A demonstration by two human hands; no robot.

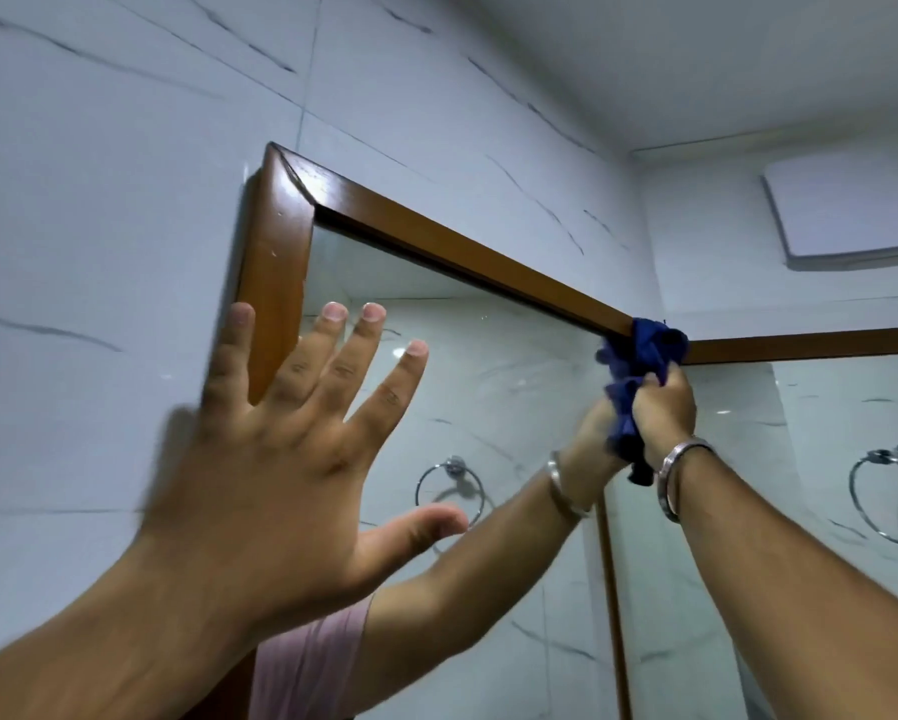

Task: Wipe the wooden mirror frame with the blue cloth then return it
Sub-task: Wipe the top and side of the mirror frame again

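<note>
Head view: right hand grips the bunched blue cloth on the wooden mirror frame's top corner; left hand is spread, empty. Best press firmly, following the rail's edge.

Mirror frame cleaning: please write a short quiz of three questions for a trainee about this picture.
1. True or false: the right hand grips the cloth.
2. Where on the frame does the cloth press? A) the top left corner B) the right end of the top rail C) the bottom rail
3. Fill in: the left hand is ____, with fingers spread.

Key: 1 true; 2 B; 3 open.
</note>
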